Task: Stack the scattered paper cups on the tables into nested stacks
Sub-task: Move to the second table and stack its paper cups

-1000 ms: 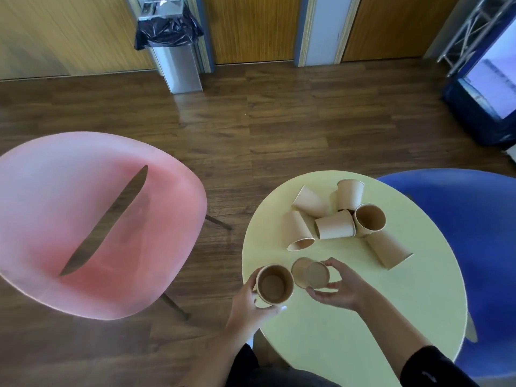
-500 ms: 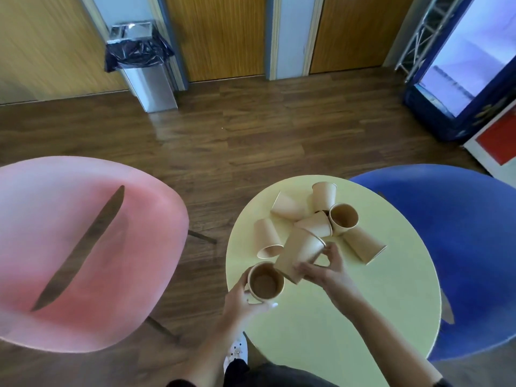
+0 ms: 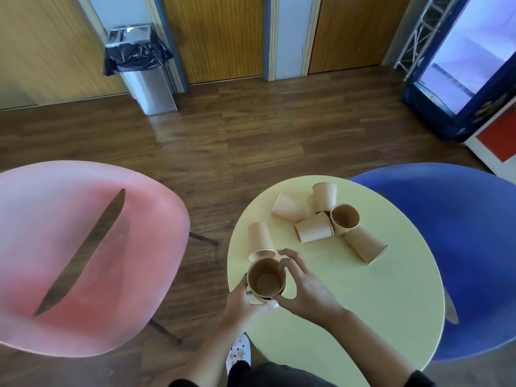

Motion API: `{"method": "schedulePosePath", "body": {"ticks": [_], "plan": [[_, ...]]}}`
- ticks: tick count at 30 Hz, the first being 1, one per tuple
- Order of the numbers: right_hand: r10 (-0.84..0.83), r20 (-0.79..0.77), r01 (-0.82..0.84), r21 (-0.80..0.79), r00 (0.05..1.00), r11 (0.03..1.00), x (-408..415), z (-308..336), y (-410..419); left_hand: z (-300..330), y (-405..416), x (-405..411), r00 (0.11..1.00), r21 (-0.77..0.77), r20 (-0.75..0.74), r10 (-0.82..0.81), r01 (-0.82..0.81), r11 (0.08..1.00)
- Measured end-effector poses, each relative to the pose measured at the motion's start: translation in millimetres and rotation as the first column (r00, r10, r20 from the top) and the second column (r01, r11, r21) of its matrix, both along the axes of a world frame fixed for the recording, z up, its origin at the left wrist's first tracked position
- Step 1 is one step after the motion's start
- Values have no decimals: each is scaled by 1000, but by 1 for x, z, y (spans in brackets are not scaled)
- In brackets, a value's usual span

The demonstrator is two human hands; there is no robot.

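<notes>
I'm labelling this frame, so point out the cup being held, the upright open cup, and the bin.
held cup [image 3: 265, 280]: head view, inside wall.
upright cup [image 3: 344, 218]: head view, inside.
bin [image 3: 149, 85]: head view, steel front.

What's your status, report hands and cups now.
Left hand and right hand both grip the nested stack. Six loose cups left on yellow table. Nothing in the way.

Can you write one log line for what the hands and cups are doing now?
left hand: grips nested brown paper cups | right hand: holds rim | round yellow table: six loose cups
</notes>
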State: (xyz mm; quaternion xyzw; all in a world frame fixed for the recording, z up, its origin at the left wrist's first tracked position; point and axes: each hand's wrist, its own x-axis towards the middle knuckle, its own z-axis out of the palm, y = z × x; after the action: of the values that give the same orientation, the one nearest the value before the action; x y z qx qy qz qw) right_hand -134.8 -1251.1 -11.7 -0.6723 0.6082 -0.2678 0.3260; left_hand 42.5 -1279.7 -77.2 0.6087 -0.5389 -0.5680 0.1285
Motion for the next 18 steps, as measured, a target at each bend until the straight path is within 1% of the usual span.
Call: {"method": "schedulePosePath", "body": {"ticks": [4, 8, 15, 18], "plan": [[29, 33, -32, 101, 999, 994, -1, -2, -1, 0, -1, -1, 1000, -14, -15, -1, 0, 1000], [44, -5, -42, 178, 999, 983, -2, -10, -1, 1, 0, 0, 999, -31, -38, 9, -10, 999], [37, 19, -40, 201, 999, 979, -7, -19, -4, 3, 1, 1, 999, -54, -48, -2, 0, 999], [60, 11, -61, 210, 998, 976, -11, -19, -10, 3, 0, 1, 998, -74, -61, -22, 17, 997]]}}
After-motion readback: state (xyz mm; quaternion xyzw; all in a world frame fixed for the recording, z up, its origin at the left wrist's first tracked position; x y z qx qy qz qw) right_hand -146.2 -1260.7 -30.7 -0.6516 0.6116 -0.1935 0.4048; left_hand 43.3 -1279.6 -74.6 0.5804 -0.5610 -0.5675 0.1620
